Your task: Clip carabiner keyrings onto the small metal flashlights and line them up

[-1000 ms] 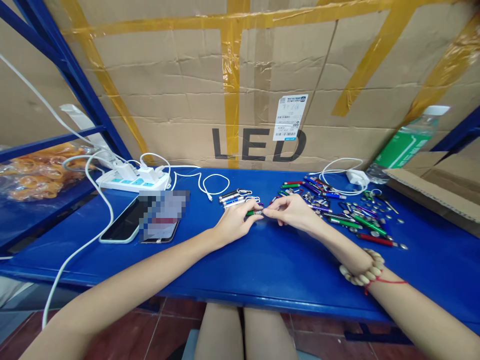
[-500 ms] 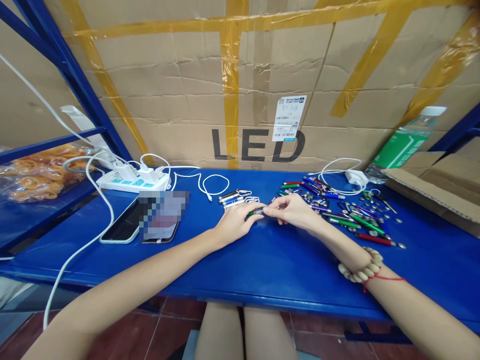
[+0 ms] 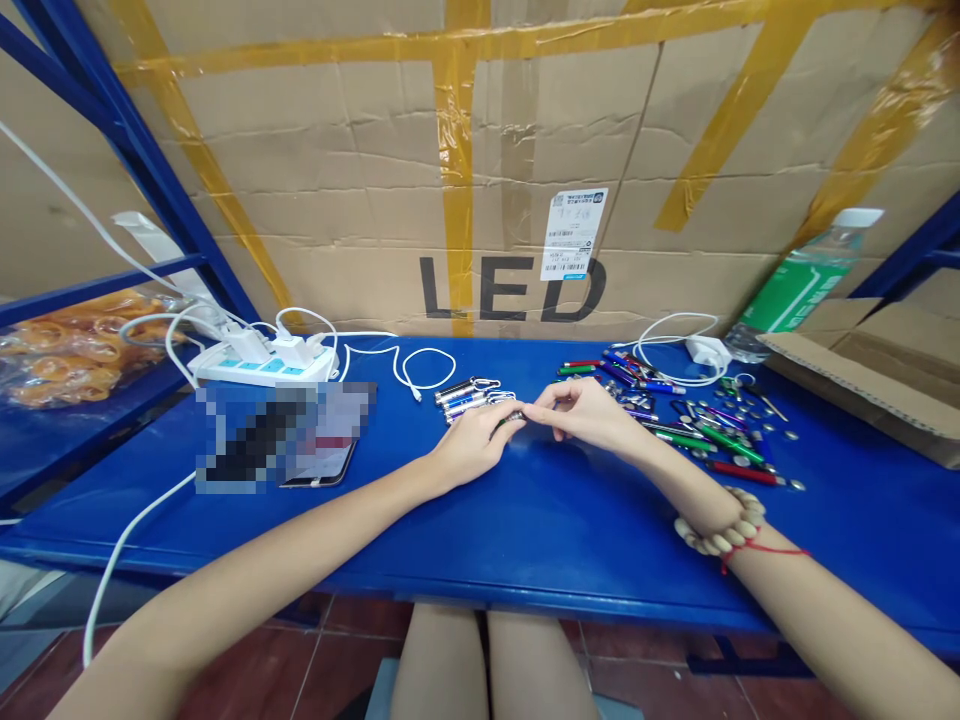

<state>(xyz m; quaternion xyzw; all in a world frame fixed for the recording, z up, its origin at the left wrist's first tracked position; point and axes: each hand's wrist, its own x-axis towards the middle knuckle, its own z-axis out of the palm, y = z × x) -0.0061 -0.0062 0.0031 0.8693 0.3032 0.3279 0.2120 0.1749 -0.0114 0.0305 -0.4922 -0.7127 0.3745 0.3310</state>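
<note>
My left hand (image 3: 480, 437) is closed around a small flashlight tube (image 3: 515, 416) just above the blue table (image 3: 480, 540). Most of the tube is hidden by the fingers; its end shows between thumb and forefinger. My right hand (image 3: 583, 415) has its fingers bent, and one digit presses against that end; whether it pinches anything small, I cannot make out. Behind my left hand lie several mini flashlights (image 3: 461, 398) with clips, silver and blue. Right of my right hand spreads a pile of coloured flashlight tubes (image 3: 679, 440), with small round button cells (image 3: 796, 485) among them.
A white power strip (image 3: 262, 368) with chargers and cables stands at the left, behind two phones, one (image 3: 337, 465) partly blurred out. At the right are a white adapter (image 3: 707, 350), a green-labelled bottle (image 3: 799, 290) and an open carton (image 3: 862, 385). A large cardboard box (image 3: 360, 200) forms the back.
The green tube in my left hand is now more covered by the fingers. My right hand's fingers have shifted, with one digit now straight against the tube's end. The view has moved slightly.
</note>
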